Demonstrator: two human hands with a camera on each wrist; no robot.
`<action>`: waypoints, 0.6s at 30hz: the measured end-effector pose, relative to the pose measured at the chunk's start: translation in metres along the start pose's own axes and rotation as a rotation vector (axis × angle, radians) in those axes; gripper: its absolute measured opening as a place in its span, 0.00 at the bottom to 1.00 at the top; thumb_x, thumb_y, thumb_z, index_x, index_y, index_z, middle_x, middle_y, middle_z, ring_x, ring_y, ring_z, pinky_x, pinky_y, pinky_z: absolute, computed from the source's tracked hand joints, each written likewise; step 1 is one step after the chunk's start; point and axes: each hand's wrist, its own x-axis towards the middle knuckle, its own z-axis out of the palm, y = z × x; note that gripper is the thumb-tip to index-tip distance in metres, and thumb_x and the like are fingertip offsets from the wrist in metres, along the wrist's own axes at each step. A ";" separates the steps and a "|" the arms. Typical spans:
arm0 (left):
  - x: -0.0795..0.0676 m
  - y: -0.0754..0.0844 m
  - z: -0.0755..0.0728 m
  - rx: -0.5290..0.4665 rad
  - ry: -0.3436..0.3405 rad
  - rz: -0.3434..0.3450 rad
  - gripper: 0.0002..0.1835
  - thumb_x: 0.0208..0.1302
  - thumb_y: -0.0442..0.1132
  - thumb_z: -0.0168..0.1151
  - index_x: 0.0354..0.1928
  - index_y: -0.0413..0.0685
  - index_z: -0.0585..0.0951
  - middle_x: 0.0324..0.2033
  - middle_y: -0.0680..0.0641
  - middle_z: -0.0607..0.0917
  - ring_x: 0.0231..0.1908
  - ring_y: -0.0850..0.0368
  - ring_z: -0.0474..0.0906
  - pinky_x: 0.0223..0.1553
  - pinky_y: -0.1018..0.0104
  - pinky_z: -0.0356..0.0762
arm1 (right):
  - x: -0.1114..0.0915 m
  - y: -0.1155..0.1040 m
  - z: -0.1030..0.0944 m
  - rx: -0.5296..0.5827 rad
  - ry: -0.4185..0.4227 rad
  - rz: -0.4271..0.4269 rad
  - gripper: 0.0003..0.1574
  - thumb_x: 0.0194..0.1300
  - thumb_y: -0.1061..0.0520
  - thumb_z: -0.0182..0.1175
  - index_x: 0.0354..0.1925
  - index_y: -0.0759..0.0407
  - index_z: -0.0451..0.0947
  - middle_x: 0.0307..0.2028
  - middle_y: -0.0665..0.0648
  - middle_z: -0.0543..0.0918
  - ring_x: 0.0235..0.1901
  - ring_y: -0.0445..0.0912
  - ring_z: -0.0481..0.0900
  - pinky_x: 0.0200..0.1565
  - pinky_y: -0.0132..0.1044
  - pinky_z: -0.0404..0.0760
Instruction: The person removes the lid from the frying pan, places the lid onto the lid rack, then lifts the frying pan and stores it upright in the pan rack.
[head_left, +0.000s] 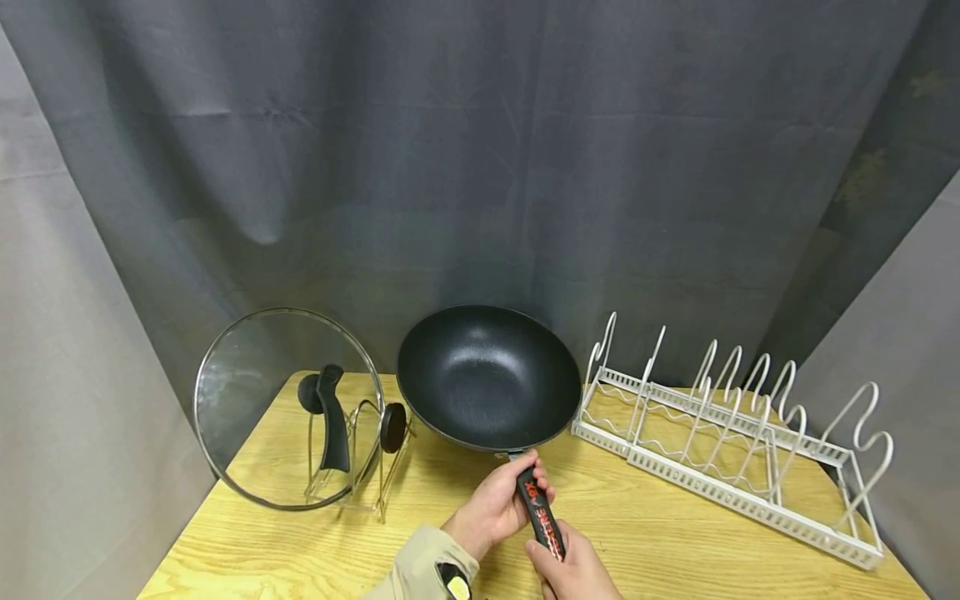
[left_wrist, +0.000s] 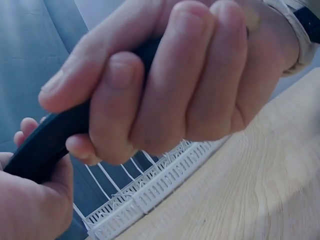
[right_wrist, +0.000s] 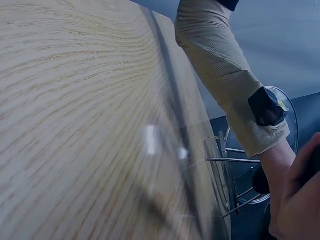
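A black wok (head_left: 487, 379) is held up in the middle of the head view, its dark inside tilted toward me. Its black handle (head_left: 542, 512) with red lettering points down toward me. My left hand (head_left: 495, 504) grips the handle close to the pan, and my right hand (head_left: 573, 567) holds it by the lower end. In the left wrist view, curled left fingers (left_wrist: 165, 90) wrap the dark handle, with the right hand (left_wrist: 37, 200) farther along it. The right wrist view mostly shows tabletop and my left sleeve (right_wrist: 225, 85).
To the left, a large glass lid (head_left: 255, 417) with a black handle leans upright in a thin wire stand (head_left: 384, 483). A long white rack (head_left: 705, 492) with several upright loops stands on the right of the wooden table (head_left: 300, 554). Grey curtains (head_left: 480, 167) hang behind.
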 end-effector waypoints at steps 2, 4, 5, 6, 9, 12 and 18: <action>-0.002 0.003 0.003 -0.044 -0.031 -0.001 0.13 0.76 0.42 0.39 0.31 0.49 0.67 0.23 0.57 0.71 0.24 0.69 0.71 0.37 0.75 0.74 | 0.000 -0.002 0.000 0.014 -0.001 0.006 0.12 0.65 0.60 0.54 0.35 0.68 0.63 0.12 0.49 0.67 0.09 0.35 0.64 0.14 0.26 0.63; -0.004 0.005 0.005 -0.097 -0.056 -0.005 0.14 0.77 0.42 0.37 0.31 0.48 0.68 0.23 0.57 0.71 0.24 0.69 0.70 0.38 0.76 0.73 | -0.001 -0.003 0.001 0.019 0.004 0.003 0.13 0.65 0.60 0.55 0.35 0.68 0.63 0.12 0.49 0.67 0.09 0.35 0.63 0.14 0.26 0.63; -0.005 0.006 0.006 -0.117 -0.068 -0.007 0.15 0.77 0.42 0.36 0.31 0.48 0.68 0.24 0.57 0.71 0.24 0.69 0.70 0.38 0.76 0.73 | -0.001 -0.003 0.001 0.023 0.004 0.000 0.13 0.65 0.59 0.55 0.35 0.68 0.63 0.12 0.49 0.67 0.09 0.35 0.63 0.14 0.25 0.63; -0.005 0.006 0.007 -0.135 -0.077 -0.006 0.15 0.77 0.43 0.36 0.31 0.48 0.68 0.24 0.57 0.71 0.24 0.69 0.70 0.38 0.76 0.73 | -0.001 -0.004 0.001 0.025 0.005 -0.006 0.13 0.65 0.60 0.55 0.35 0.68 0.63 0.12 0.48 0.67 0.09 0.35 0.63 0.14 0.25 0.63; -0.008 0.008 0.010 -0.195 -0.103 -0.006 0.14 0.77 0.43 0.36 0.33 0.49 0.69 0.24 0.56 0.71 0.24 0.68 0.69 0.37 0.77 0.71 | -0.002 -0.005 0.002 0.032 0.001 -0.020 0.13 0.65 0.60 0.55 0.35 0.69 0.62 0.11 0.48 0.67 0.09 0.34 0.63 0.13 0.25 0.63; -0.009 0.010 0.012 -0.241 -0.137 -0.003 0.15 0.77 0.43 0.35 0.34 0.49 0.69 0.24 0.56 0.71 0.24 0.68 0.68 0.36 0.78 0.70 | -0.002 -0.007 0.002 0.047 -0.008 -0.025 0.13 0.65 0.59 0.55 0.35 0.69 0.62 0.11 0.48 0.67 0.08 0.34 0.64 0.13 0.25 0.63; -0.012 0.012 0.016 -0.277 -0.211 0.025 0.16 0.77 0.45 0.33 0.34 0.49 0.68 0.23 0.57 0.68 0.23 0.69 0.65 0.32 0.80 0.66 | -0.002 -0.010 0.003 0.092 -0.035 -0.052 0.12 0.66 0.61 0.54 0.37 0.69 0.63 0.11 0.47 0.68 0.08 0.34 0.65 0.13 0.24 0.63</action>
